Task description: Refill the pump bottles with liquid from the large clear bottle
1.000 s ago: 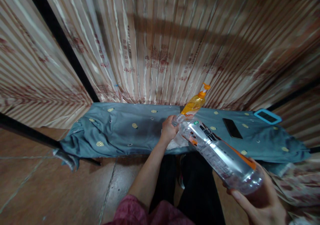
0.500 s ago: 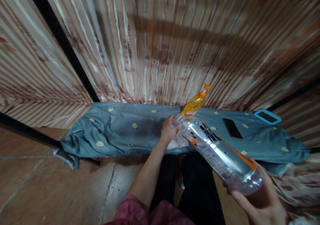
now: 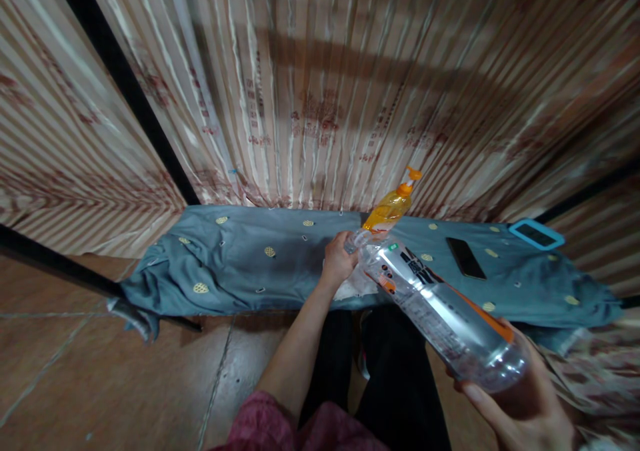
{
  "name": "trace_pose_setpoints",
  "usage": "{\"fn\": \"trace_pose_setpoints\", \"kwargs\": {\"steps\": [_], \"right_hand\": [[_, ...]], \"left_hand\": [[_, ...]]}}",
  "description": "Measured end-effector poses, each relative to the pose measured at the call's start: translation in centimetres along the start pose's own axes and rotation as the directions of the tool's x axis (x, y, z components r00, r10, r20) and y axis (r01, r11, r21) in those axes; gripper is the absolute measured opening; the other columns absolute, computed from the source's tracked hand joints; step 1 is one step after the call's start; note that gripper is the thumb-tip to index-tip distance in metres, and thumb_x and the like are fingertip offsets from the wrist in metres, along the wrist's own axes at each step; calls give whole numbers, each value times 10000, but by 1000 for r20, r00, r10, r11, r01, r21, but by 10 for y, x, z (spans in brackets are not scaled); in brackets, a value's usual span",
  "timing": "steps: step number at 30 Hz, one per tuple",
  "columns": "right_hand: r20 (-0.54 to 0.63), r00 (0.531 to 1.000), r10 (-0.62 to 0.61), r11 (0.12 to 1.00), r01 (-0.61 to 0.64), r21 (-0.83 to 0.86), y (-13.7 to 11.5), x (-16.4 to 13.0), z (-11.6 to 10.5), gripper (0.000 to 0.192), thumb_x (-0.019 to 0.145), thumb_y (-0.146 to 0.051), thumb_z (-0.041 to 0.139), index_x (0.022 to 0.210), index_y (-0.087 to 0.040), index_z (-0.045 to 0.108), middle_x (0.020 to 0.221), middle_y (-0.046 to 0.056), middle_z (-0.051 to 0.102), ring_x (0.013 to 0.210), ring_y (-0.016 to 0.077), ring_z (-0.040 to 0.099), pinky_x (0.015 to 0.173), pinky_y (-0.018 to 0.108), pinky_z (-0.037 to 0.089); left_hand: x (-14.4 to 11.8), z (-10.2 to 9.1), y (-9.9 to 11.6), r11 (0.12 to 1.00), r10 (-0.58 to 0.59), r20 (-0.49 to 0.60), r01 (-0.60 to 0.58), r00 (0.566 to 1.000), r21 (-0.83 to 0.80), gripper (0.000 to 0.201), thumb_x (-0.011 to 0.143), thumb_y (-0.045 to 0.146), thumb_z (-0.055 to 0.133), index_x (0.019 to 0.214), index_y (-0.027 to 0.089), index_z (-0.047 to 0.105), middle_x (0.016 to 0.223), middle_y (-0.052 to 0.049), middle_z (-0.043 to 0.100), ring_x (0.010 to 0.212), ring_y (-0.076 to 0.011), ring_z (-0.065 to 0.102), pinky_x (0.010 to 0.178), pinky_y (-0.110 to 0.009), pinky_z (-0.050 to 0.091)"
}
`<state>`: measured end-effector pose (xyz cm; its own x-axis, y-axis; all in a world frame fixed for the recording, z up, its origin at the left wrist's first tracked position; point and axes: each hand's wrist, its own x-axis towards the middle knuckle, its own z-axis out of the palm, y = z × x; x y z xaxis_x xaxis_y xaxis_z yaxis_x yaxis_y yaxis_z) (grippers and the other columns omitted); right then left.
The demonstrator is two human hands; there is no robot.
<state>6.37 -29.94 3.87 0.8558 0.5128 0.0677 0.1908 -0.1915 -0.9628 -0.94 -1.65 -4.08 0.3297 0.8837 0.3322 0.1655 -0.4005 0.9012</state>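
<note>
Holding a clear plastic bottle (image 3: 440, 314) tilted across the centre-right of the frame, the right hand (image 3: 520, 407) cups its base at lower right, fingers curled under and around it. The left hand (image 3: 339, 259), at frame centre, closes its fingers around the bottle's neck and cap end. Just behind the neck stands an orange pump bottle (image 3: 391, 207) on a blue-grey cloth (image 3: 240, 264). A dark phone (image 3: 466, 257) lies on the cloth to the right.
</note>
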Motion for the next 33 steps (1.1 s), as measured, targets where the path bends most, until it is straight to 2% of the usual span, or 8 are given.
{"fn": "trace_pose_setpoints", "kwargs": {"steps": [2, 5, 8, 11, 19, 24, 28, 33], "right_hand": [[15, 999, -32, 999, 31, 4, 10, 5, -5, 1187, 527, -544, 910, 1565, -272, 402, 1543, 98, 476, 1335, 415, 503, 1118, 586, 412], [25, 993, -112, 994, 112, -6, 23, 10, -9, 1102, 592, -503, 897, 1560, -271, 423, 1551, 71, 472, 1259, 326, 575, 976, 385, 555], [-1, 989, -150, 989, 150, 15, 28, 10, -9, 1063, 594, -478, 904, 1539, -278, 462, 1555, 43, 474, 1196, 261, 611, 854, 257, 575], [-13, 993, -119, 992, 120, 35, 29, 9, -8, 1063, 593, -478, 909, 1539, -302, 459, 1559, 21, 473, 1173, 221, 618, 850, 205, 551], [30, 998, -56, 998, 56, -7, 34, 14, -17, 1141, 539, -478, 930, 1549, -294, 432, 1574, 39, 447, 1185, 246, 608, 844, 239, 565], [-53, 992, -115, 993, 113, -33, 26, 11, -8, 1065, 555, -555, 896, 1488, -216, 512, 1476, 79, 539, 1198, 284, 601, 888, 302, 569], [-23, 989, -148, 985, 145, -93, 28, 14, -11, 999, 564, -555, 890, 1438, -209, 549, 1436, 95, 567, 1184, 309, 612, 891, 360, 577], [-46, 996, -75, 994, 71, -85, 19, 9, -6, 1142, 557, -627, 868, 1530, -198, 450, 1397, 105, 599, 1240, 347, 587, 1038, 451, 508]], "left_hand": [[0, 0, 0, 1000, 4, -4, -4, 1000, -3, 237, 781, 182, 781, 995, 194, 679, 1037, -55, 762, 986, -224, 714, 929, -340, 558], [0, 1, -1, 1000, 6, -6, -6, 1000, 1, 243, 775, 182, 788, 995, 187, 685, 1031, -61, 764, 979, -229, 719, 919, -341, 560], [1, 1, -2, 1000, 6, -1, -6, 1000, 22, 248, 781, 188, 786, 1007, 176, 684, 1045, -73, 768, 986, -237, 721, 920, -350, 561], [1, 2, -3, 999, 4, 11, -5, 1000, 38, 258, 790, 187, 778, 1028, 177, 680, 1065, -71, 768, 1000, -233, 721, 936, -349, 562], [1, 1, -2, 999, -10, 15, 9, 1000, 42, 276, 778, 188, 784, 1032, 185, 677, 1078, -70, 766, 1017, -239, 719, 957, -358, 563], [0, 1, -2, 999, 5, 14, -6, 1000, 46, 257, 787, 202, 774, 1024, 179, 675, 1049, -73, 764, 996, -239, 719, 943, -361, 562], [-1, 1, -3, 998, 22, 13, -23, 1000, 57, 227, 813, 225, 758, 1017, 171, 673, 1037, -84, 759, 990, -244, 717, 932, -360, 558], [-1, 1, -4, 998, 19, 8, -19, 1000, 57, 230, 809, 214, 755, 1022, 184, 672, 1025, -68, 757, 973, -232, 715, 914, -345, 558]]}}
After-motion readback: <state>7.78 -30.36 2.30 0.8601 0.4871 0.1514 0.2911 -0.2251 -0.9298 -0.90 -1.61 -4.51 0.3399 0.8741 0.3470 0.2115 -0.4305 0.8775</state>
